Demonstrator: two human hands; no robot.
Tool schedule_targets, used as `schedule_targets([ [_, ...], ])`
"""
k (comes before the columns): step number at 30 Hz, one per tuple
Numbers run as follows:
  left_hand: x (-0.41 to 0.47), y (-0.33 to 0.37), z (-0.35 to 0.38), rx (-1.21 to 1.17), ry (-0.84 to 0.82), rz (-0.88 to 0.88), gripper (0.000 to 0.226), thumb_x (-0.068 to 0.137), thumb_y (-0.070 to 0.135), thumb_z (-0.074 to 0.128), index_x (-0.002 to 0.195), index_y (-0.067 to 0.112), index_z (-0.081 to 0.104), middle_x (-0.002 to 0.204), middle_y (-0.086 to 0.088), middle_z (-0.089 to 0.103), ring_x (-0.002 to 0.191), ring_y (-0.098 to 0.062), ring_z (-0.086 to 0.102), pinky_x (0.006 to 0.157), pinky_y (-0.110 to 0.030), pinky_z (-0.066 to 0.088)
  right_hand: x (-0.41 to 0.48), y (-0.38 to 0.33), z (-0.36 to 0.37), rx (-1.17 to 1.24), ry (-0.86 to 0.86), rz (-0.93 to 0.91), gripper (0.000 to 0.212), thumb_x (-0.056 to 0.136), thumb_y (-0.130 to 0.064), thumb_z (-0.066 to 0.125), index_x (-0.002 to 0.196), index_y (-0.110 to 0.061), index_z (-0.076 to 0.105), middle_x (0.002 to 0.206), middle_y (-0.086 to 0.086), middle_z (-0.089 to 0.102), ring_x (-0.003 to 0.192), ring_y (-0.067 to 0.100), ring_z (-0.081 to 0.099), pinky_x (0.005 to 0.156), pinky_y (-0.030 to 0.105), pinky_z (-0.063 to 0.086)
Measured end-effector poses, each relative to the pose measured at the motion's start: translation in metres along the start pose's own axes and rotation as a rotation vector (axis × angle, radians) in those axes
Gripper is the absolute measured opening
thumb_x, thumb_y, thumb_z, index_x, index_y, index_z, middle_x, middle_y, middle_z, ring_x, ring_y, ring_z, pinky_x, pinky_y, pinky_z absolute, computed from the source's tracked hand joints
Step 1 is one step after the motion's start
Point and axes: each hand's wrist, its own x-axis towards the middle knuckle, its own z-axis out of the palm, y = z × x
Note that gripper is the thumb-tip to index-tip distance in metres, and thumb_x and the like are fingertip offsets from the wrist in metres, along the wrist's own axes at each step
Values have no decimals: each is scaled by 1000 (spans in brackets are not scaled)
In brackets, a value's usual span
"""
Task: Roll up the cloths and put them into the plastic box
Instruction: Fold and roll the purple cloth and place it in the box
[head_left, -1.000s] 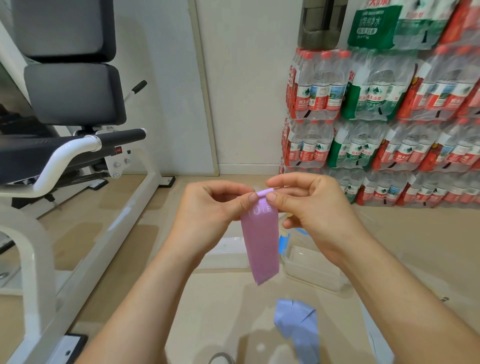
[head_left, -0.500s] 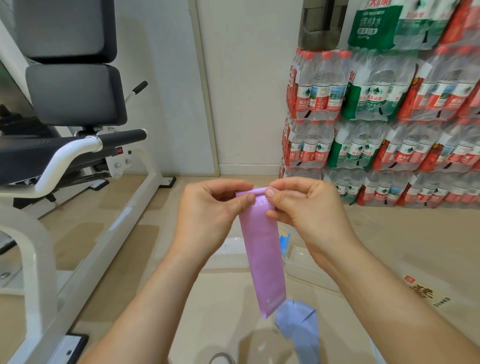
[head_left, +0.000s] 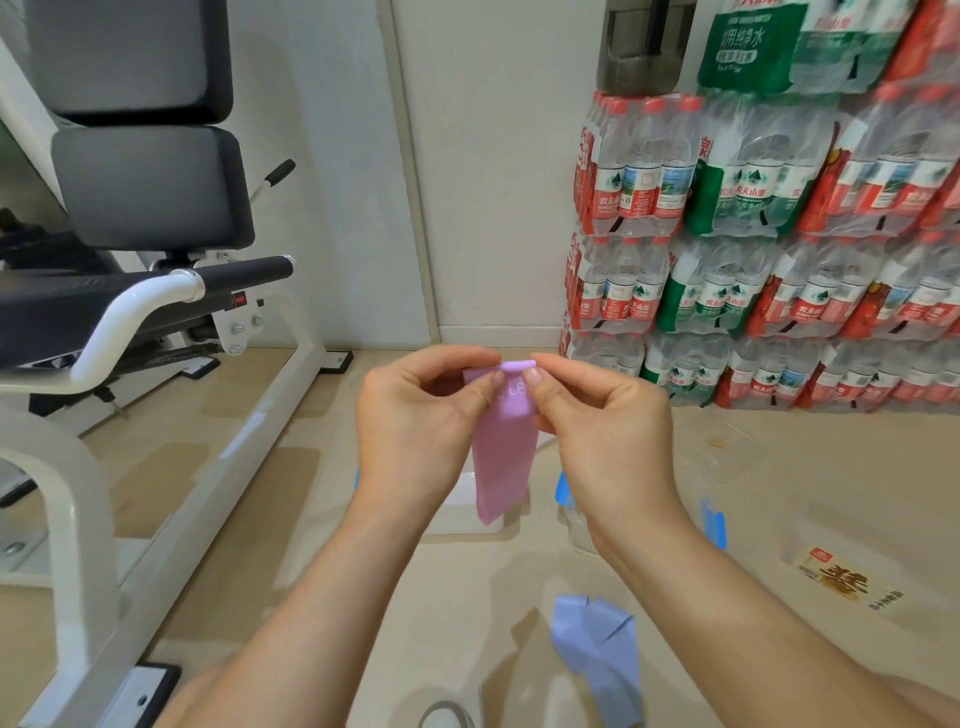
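Pink cloth (head_left: 506, 457) is the one in play right now, a thin narrow strip held up in the air, over or just this side of the plastic box (head_left: 574, 526) (can't tell which). The box sits on the floor, mostly hidden behind the wrists. Left hand (head_left: 421, 421) and right hand (head_left: 597, 431) are both pinching the cloth's top edge, thumb against forefinger, one at each corner. There's a tiny tight curl of fabric started right between the fingertips. The rest just dangles with no stiffness at all, so I'd guess it's super light and floppy, maybe a bit slick, hard to say from looks alone. Stuff like that won't hold a roll by itself, and my bet is it springs open the second you ease off. Best place to grip is exactly where the hands are, on the rolled end at both edges, keeping the sides lined up so it doesn't cone out sideways. Then pinch the finished roll across its middle for the drop into the box. Nothing fragile here, squeeze away. Blue cloth (head_left: 597, 649) lies crumpled on the floor on the near side of the box, not rolled yet, so probably the next one. Can't tell if anything's in the box already.
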Motion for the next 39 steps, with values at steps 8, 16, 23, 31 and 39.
schedule_targets([
  [8, 2, -2, -2, -147, -99, -86, 17, 73, -2, 75, 83, 11, 74, 76, -4, 73, 71, -10, 66, 66, -17, 52, 8, -8, -11, 29, -38, 54, 8, 80, -8, 74, 84, -15, 75, 79, 5, 76, 64, 10, 66, 54, 21, 52],
  [16, 3, -2, -7, -206, -221, -245, 34, 73, 3, 77, 103, 11, 65, 81, -12, 76, 72, -21, 71, 77, -33, 57, 10, -15, -17, 70, -81, 53, 11, 81, -3, 71, 81, -14, 72, 71, 0, 72, 59, 8, 64, 45, 18, 44],
  [23, 6, -5, -10, -209, -281, -252, 22, 80, -2, 69, 99, 9, 70, 87, -14, 75, 79, -22, 71, 79, -35, 57, 13, -18, -23, -43, -136, -72, 17, 80, -1, 72, 77, -17, 72, 69, 1, 72, 53, 5, 61, 48, 18, 46],
  [31, 8, -5, -14, -264, -291, -241, 23, 70, 24, 71, 85, 7, 74, 90, -16, 74, 79, -22, 66, 81, -39, 56, 14, -21, -24, -35, -175, -72, 19, 78, 2, 72, 76, -17, 72, 64, -6, 70, 45, 1, 56, 47, 17, 45],
  [39, 8, -4, -14, -170, -276, -176, 10, 78, 13, 72, 87, 10, 76, 87, -11, 75, 79, -16, 65, 79, -34, 56, 12, -19, -21, 7, -138, 5, 17, 78, -5, 74, 79, -21, 76, 69, -5, 74, 55, 7, 60, 49, 19, 48],
])
